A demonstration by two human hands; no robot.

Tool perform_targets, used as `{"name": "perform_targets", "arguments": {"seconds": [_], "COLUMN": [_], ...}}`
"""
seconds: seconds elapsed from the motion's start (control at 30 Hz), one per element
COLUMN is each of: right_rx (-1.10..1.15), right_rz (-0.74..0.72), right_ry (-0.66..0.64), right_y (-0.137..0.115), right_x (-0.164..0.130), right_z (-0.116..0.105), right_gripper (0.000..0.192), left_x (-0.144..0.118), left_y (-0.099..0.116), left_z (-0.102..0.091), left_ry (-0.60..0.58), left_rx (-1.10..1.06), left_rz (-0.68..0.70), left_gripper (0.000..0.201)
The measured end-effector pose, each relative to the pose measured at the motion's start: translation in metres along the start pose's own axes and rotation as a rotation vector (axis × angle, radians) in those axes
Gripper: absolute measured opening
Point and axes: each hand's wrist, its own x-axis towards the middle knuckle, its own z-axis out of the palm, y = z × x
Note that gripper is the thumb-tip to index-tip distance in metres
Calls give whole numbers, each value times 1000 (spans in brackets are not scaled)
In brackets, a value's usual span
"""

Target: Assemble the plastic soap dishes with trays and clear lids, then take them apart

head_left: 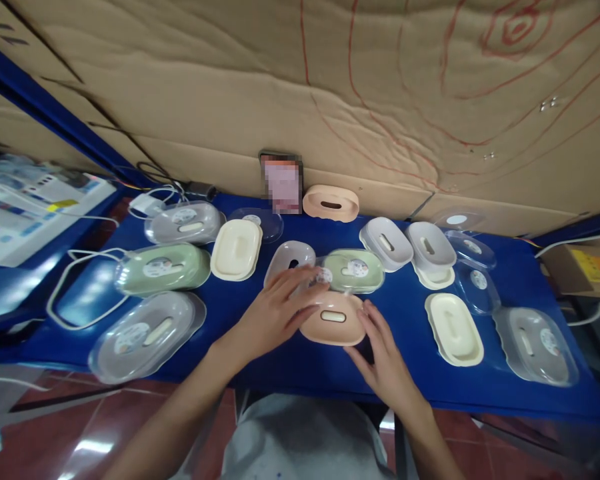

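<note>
A peach plastic box (330,332), like a soap dish with a slot holding a pale strip, lies in front of me. My right hand (377,347) grips its right end between thumb and fingers. Over its left and rear edge, my left hand (283,303) has curled fingers on a clear lid with a round sticker (324,275); the lid's outline is hard to see. Just behind stand a green box (365,270) under a clear cover and a greyish-white slotted piece (293,257), partly hidden by my left fingers.
Several lidded boxes, including a green one (165,267), line the left. Cream trays (237,250) (455,330), grey-white boxes (387,243) and clear lids (477,287) lie around. A phone (283,183) and peach piece (331,203) lean on cardboard. A white cable (55,300) loops at left.
</note>
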Motion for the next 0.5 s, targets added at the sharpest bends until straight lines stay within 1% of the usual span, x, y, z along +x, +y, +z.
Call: {"name": "perform_targets", "arguments": {"seconds": [0.1,0.23,0.3,0.37,0.5], "right_rx": [0,-40,-84,-115,-166], "right_rz": [-4,-64,-83,-84,-121], "right_ry": [45,102,79,32,25], "right_y": [0,2,3,4,2], "right_x": [-2,-5,-4,-2,2], "right_z": [1,2,1,-1,-2], "right_gripper": [84,89,83,76,75], "left_x": [-13,-24,-24,-23,-25], "left_y": [20,38,42,43,42], "left_z": [0,4,7,11,18], "left_ry": [-37,-113,-171,-199,-182], "left_rx": [48,84,85,86,60], "left_rz": [82,103,124,135,109], "left_gripper": [43,51,50,49,48]}}
